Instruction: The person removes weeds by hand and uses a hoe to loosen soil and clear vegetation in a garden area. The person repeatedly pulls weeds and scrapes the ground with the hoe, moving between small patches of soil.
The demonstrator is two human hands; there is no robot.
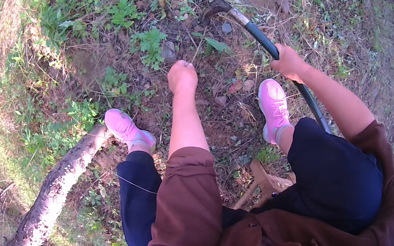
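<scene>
My right hand grips the dark green handle of a hoe. Its dark, hooked metal head rests at the ground ahead, joined by a worn metal collar, while the handle's rear end runs back to my right knee. My left hand is closed in a fist low over the soil between my feet. A thin plant stem runs out from its fingers towards a long green leaf; the fingertips themselves are hidden. Just beyond the fist are a grey stone and a leafy green weed.
A thick log or branch slants across the left, ending beside my left pink shoe. My right shoe stands near the hoe handle. Behind it, between my legs, shows a wooden stool. Weeds, dry grass and small stones cover the soil.
</scene>
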